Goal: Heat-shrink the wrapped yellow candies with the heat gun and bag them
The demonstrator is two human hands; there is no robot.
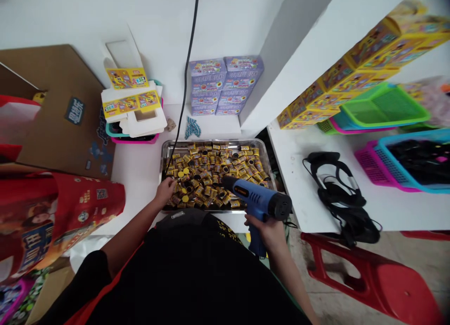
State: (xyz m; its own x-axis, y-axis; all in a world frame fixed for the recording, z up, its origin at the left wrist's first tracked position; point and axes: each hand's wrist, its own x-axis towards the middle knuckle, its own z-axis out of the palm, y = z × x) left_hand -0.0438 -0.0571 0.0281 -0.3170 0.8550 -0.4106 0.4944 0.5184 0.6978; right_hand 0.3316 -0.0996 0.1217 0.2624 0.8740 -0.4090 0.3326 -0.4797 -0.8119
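Hands apart | right hand (269,231) wrapped round blue heat gun (258,198), 4 o'clock of tray (175,149) | left hand (166,192), 8 o'clock, grip can't be told | tubs (208,191) heaped across tray | progress: seemingly under way; finished and remaining tubs indistinguishable

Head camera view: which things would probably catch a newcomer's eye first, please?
Probably the blue gun-shaped tool in the right hand, its dark nozzle over the metal tray. Next, the many small yellow containers crowded in that tray, with the left hand at its left side. The red stool at lower right also stands out.
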